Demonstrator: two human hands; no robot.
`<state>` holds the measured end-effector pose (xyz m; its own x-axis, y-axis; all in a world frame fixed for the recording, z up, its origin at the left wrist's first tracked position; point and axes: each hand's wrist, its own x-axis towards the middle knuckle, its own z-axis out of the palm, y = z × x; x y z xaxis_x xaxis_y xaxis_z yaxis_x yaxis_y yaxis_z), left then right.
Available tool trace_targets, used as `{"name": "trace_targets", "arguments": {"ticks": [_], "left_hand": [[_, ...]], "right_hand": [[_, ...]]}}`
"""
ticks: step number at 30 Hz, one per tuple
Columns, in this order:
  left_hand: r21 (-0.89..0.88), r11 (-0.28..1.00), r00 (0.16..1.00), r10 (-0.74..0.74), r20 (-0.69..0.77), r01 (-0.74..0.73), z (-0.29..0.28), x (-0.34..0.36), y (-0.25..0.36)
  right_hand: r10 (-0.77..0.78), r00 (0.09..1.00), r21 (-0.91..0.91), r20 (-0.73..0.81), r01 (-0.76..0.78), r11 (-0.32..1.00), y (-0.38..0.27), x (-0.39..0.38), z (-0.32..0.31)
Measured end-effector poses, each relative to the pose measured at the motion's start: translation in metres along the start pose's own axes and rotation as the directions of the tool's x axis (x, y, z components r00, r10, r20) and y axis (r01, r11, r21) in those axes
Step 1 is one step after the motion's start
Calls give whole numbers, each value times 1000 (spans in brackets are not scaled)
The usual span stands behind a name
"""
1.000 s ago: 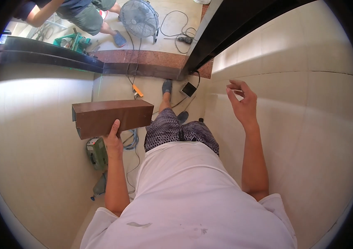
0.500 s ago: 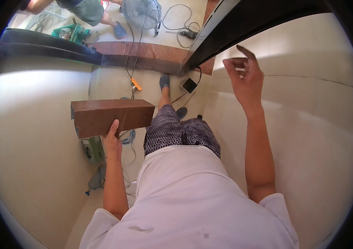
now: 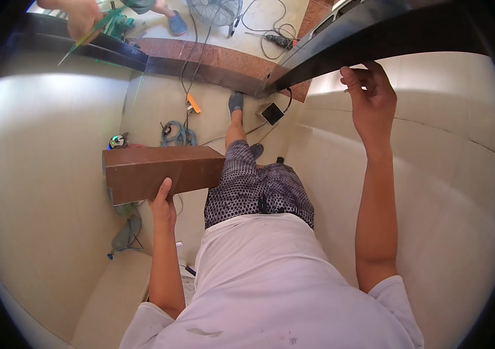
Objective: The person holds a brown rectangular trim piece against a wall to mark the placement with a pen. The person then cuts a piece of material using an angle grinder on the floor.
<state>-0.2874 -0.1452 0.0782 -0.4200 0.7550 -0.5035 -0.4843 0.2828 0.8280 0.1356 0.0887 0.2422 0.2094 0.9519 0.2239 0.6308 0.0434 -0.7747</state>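
Two pale walls stand either side, the left wall [image 3: 44, 174] and the right wall [image 3: 451, 192], with the floor [image 3: 212, 119] between them. A dark frame [image 3: 387, 38] slants across the upper right. A reddish threshold [image 3: 224, 57] bounds the floor's far edge, and beyond it stands a wire-caged fan [image 3: 217, 8], cut off by the view.

The brown box-shaped piece [image 3: 166, 171] is held up above the floor's left side, lying roughly crosswise, its right end overlapping the patterned shorts [image 3: 259, 186] in view. The left hand [image 3: 163, 208] grips it from below, thumb flat on its near face. Support comes from one side only, so a slip or a knock on either overhanging end could tip it and drop it.

Under it, toward the floor's left edge, lies a coiled blue hose [image 3: 179, 135]; cables run to the threshold. A step back or sideways could snag a foot in them. A square box with a dark top [image 3: 271, 113] sits near the floor's far right corner, where it might be kicked.

The right hand [image 3: 374, 96] is raised by the frame's lower edge, fingers curled toward the thumb. A tiny pale bit [image 3: 346, 90] shows at the fingertips; whether it is pinched, or the frame touched, I cannot tell. If held, a loose pinch could lose it.
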Motion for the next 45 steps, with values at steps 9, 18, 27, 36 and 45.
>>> {"name": "trace_targets", "arguments": {"ticks": [9,18,27,36,45], "left_hand": [[-171,985,996,-48,-78,34,-10,4,-20],[-192,978,997,-75,22,78,20,-7,6],[-297,952,996,-58,69,76,16,-22,-7],[-332,917,957,-139,255,221,29,-20,2],[-134,967,834,-114,540,218,55,-27,17]], "right_hand": [[79,968,-148,237,-44,988,-54,-35,27],[83,770,540,633,-516,665,-152,-37,195],[310,481,419,820,-874,247,-185,14,286],[427,756,665,496,-647,372,-173,20,276],[-166,975,730,145,7,684,-158,-103,-33]]}}
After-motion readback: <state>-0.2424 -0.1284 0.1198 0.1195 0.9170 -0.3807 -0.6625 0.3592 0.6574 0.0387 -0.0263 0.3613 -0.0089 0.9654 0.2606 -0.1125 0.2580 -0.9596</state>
